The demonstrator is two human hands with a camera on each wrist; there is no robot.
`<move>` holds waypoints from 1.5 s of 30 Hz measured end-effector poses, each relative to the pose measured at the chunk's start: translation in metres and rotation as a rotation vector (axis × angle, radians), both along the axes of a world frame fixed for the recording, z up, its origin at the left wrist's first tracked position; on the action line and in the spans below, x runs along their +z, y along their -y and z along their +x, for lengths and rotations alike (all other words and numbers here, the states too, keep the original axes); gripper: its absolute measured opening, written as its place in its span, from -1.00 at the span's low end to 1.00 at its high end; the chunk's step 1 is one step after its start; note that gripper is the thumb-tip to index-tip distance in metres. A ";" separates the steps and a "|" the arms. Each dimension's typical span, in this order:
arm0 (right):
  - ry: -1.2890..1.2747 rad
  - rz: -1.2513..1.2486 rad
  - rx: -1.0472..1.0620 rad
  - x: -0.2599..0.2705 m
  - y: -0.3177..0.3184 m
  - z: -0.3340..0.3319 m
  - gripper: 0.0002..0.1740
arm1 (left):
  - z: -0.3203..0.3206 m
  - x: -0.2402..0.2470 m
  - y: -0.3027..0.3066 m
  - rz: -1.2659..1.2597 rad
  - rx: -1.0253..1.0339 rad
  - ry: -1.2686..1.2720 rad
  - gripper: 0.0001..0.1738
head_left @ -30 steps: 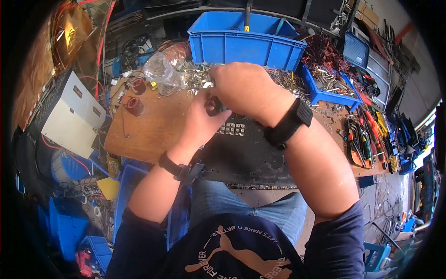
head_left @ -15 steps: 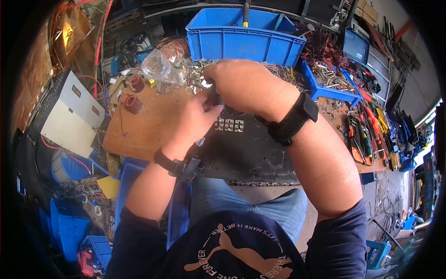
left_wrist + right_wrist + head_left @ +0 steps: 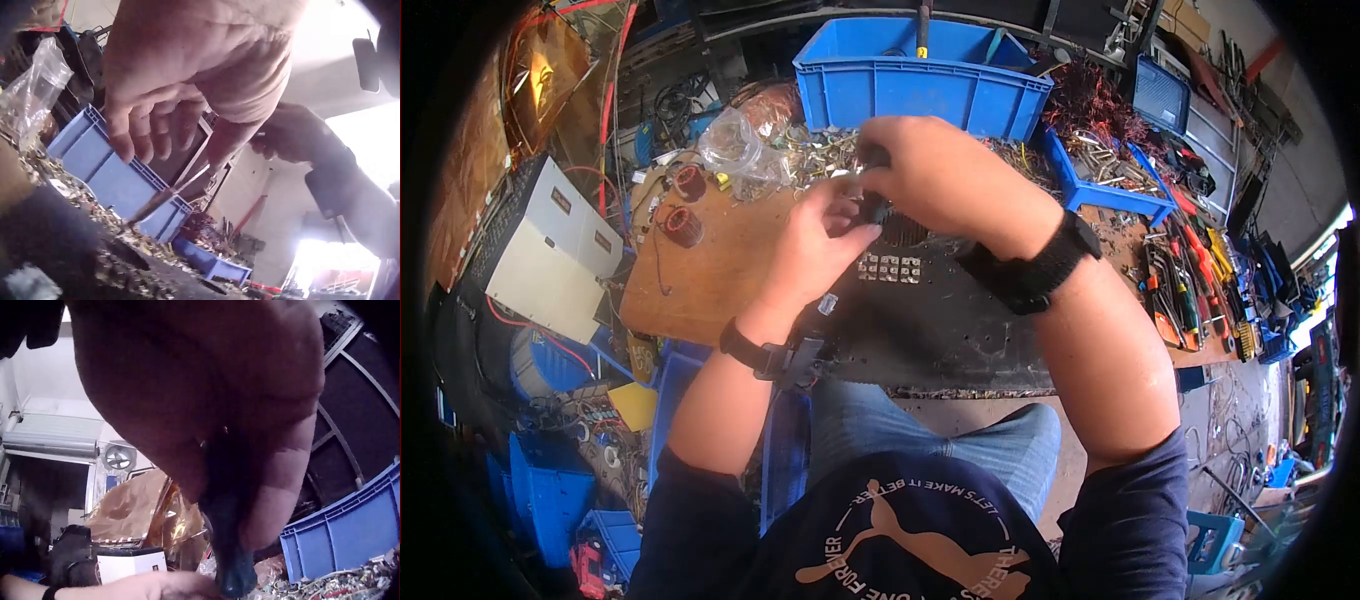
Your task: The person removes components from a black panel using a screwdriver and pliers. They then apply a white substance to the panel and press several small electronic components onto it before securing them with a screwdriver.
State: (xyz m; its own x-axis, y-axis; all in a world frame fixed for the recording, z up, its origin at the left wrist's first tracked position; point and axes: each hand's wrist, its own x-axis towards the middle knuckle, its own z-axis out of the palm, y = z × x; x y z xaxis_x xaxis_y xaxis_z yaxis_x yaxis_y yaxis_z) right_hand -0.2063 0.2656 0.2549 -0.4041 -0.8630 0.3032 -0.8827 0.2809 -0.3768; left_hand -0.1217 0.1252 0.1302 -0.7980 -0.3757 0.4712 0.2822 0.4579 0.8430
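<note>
My right hand (image 3: 945,185) arches over the dark panel (image 3: 940,330) and grips a dark teal-handled tool (image 3: 232,569), its handle pointing down out of the fist in the right wrist view. Close against it on the left is my left hand (image 3: 820,245), thumb and fingers apart around the tool's lower part. In the left wrist view those fingers (image 3: 153,134) hang loosely bent, and a thin rod (image 3: 181,182) slants down past the thumb. A row of metal terminals (image 3: 890,268) shows below the hands. Which small part the tool meets is hidden.
Behind the panel stands a large blue crate (image 3: 920,95), with a smaller blue tray (image 3: 1100,195) of metal scraps to its right. Two red-brown coils (image 3: 684,226) sit on the wooden board (image 3: 700,285) at left. Hand tools (image 3: 1190,290) line the right edge.
My right wrist has shifted to the right, exposing more of the dark tool between the hands. My left hand has eased slightly left.
</note>
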 end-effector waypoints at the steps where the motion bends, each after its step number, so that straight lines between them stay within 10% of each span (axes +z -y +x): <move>1: 0.017 -0.032 -0.021 0.000 -0.005 -0.002 -0.72 | 0.004 0.000 0.006 -0.104 0.006 0.082 -0.53; 5: 0.036 -0.243 -0.048 -0.009 -0.033 -0.017 -0.73 | 0.010 -0.019 0.025 -0.265 0.060 0.391 -0.49; 18: 0.591 -0.514 -0.147 -0.038 -0.085 -0.021 -0.79 | -0.004 -0.031 0.008 -0.068 0.063 0.232 -0.78; 32: 0.815 -0.698 -0.306 -0.077 -0.204 0.008 -0.78 | -0.027 -0.015 0.037 -0.534 -0.261 0.621 -0.86; 35: 0.810 -0.689 -0.315 -0.072 -0.205 0.011 -0.80 | -0.073 -0.004 0.053 -0.729 -0.059 0.316 -0.77; 41: 0.664 -0.594 -0.377 -0.067 -0.190 0.015 -0.79 | -0.080 0.014 0.047 -0.420 0.210 0.113 -0.67; 45: 0.605 -0.559 -0.347 -0.073 -0.174 0.008 -0.80 | -0.053 -0.014 0.048 -0.215 0.041 0.266 -0.79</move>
